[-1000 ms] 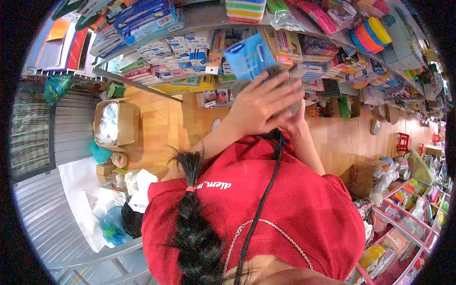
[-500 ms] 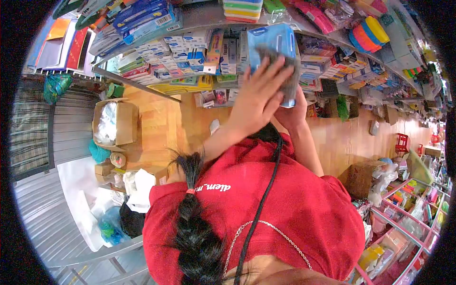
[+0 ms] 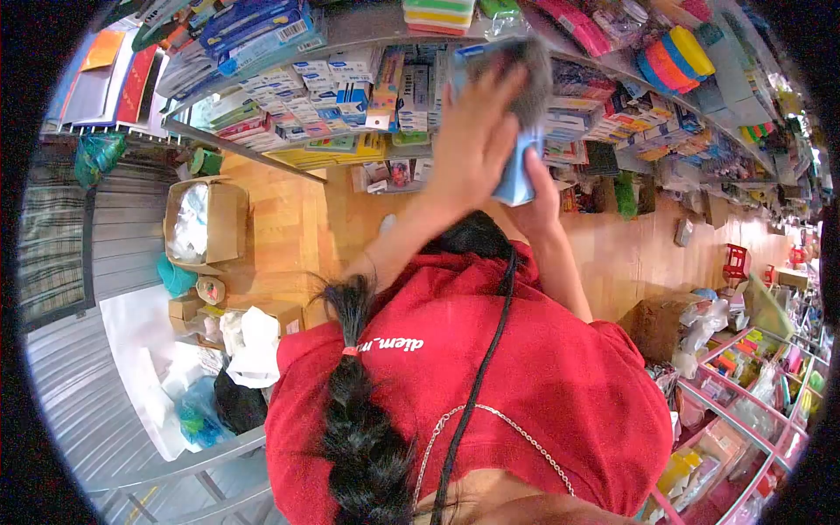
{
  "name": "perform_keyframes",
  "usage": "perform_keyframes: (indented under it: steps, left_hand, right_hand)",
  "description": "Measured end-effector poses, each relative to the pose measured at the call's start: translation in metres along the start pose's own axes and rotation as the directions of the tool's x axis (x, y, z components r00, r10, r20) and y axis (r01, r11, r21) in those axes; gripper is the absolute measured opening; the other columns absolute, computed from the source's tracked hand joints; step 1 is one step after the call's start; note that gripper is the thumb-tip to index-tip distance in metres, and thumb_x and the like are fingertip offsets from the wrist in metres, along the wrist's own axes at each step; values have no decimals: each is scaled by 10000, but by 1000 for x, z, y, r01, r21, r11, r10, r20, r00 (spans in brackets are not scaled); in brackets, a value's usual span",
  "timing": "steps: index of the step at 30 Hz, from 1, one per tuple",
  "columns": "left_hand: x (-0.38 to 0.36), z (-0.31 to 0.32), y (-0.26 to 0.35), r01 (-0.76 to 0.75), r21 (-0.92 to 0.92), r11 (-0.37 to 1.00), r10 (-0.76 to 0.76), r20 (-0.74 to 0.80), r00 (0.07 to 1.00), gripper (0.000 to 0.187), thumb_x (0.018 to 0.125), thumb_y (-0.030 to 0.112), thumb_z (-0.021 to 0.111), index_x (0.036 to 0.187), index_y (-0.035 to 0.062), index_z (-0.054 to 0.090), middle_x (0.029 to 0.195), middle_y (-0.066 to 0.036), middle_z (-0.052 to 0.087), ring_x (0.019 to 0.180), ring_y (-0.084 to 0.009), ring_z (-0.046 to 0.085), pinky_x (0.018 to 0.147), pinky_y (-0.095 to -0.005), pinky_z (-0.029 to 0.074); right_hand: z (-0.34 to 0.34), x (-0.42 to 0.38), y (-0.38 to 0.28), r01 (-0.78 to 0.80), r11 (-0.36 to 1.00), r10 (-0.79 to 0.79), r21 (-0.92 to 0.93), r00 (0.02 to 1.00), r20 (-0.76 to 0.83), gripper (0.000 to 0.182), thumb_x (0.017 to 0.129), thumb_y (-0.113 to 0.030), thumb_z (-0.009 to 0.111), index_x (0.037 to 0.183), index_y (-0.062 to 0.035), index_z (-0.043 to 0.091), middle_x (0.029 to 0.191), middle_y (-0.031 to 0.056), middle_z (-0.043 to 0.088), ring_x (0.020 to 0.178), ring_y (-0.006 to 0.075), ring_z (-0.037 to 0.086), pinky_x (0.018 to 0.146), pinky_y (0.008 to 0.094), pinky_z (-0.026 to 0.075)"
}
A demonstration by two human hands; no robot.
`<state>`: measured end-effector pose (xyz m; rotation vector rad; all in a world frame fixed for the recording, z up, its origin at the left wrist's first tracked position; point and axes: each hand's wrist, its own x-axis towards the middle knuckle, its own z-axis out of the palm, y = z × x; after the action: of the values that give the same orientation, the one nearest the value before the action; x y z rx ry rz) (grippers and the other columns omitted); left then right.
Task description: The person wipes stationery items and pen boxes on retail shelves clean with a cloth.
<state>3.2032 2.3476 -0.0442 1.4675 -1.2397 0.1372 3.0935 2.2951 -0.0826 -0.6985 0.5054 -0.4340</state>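
My right hand (image 3: 541, 197) grips the lower part of a light blue box (image 3: 516, 179), its thumb along the near side. The box is tilted upright in front of the shelves. My left hand (image 3: 477, 144) lies over the box's upper part, fingers stretched upward, pressing a dark grey cloth (image 3: 529, 92) against it. Motion blurs the cloth and fingertips. Hand and cloth hide much of the box's upper face.
Shelves (image 3: 367, 35) packed with small boxes and stationery stand ahead. An open cardboard box (image 3: 229, 223) with white plastic inside sits on the wooden floor (image 3: 289, 219) at left. A pink-framed rack (image 3: 735, 398) of goods is at lower right.
My left hand has slid the cloth upward over the box, baring its lower part. My right hand keeps hold of the box, its thumb now in view.
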Motion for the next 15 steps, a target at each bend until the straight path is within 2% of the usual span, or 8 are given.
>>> perform_keyframes:
  steps: [1, 3, 6, 7, 9, 10, 13, 15]
  left_hand:
    - [20, -3, -12, -7, -1, 1000, 7, -36, 999, 404, 840, 265, 447, 1212, 108, 460, 1250, -165, 419, 1147, -340, 383, 973, -466, 216]
    - [51, -18, -32, -17, 0, 1000, 17, -101, 995, 390, 838, 307, 474, 1158, 88, 514, 1161, -172, 504, 1077, -334, 460, 941, -391, 310]
    - [60, -50, -28, 214, -100, 972, -177, 293, 940, 423, 807, 343, 551, 1116, 55, 543, 1019, -114, 600, 945, -243, 557, 844, -277, 396]
    - [65, -60, -26, 221, -149, 964, -145, 402, 904, 430, 794, 322, 568, 1114, 38, 542, 1011, -97, 600, 938, -202, 545, 844, -273, 394]
    - [68, -77, -20, 265, -245, 933, -65, 608, 791, 447, 767, 282, 603, 1112, 4, 540, 995, -64, 601, 924, -119, 520, 843, -265, 392]
    - [70, -81, -21, 428, -320, 845, -107, 683, 722, 534, 697, 300, 657, 1129, 13, 531, 1023, -76, 588, 944, -134, 516, 841, -264, 391]
    - [62, -85, -24, 467, -420, 778, -135, 614, 778, 492, 712, 260, 655, 1133, 32, 537, 998, -57, 594, 923, -115, 520, 826, -245, 397]
    - [45, -89, -20, 479, -515, 711, -226, 478, 849, 511, 697, 245, 661, 1127, 1, 530, 993, -68, 594, 932, -127, 526, 824, -248, 399]
  right_hand:
    - [5, -4, 5, 19, 998, -15, -56, 998, 67, 531, 871, -367, 396, 1286, -46, 311, 1226, 143, 442, 1108, 266, 456, 967, 411, 329]
    - [2, -4, 13, 24, 1000, -20, -14, 970, 241, 545, 870, -369, 399, 1289, -35, 303, 1236, 156, 430, 1116, 283, 447, 965, 439, 326]
    - [-26, 1, 10, -86, 994, 58, 71, 944, 326, 563, 869, -380, 396, 1295, -28, 292, 1245, 165, 419, 1130, 304, 432, 953, 467, 336]
    - [-23, -3, 3, -71, 997, 73, -17, 971, 228, 598, 857, -420, 393, 1288, -16, 297, 1232, 194, 421, 1085, 356, 459, 916, 496, 368]
    - [-43, 5, 5, -302, 944, 262, 137, 932, 249, 654, 842, -476, 372, 1285, -2, 293, 1222, 237, 412, 1026, 409, 485, 856, 523, 407]
    - [-48, 4, 9, -300, 944, 261, 140, 934, 244, 666, 847, -489, 336, 1285, 9, 285, 1211, 272, 404, 989, 448, 493, 814, 542, 428]
    - [-30, -3, 6, -288, 909, 161, 302, 910, 383, 546, 850, -406, 435, 1208, 5, 416, 1149, 185, 502, 1001, 307, 527, 860, 419, 427]
    - [-31, 0, 10, -259, 906, 108, 334, 906, 408, 531, 864, -392, 413, 1213, 7, 409, 1150, 185, 504, 1003, 307, 529, 859, 413, 432]
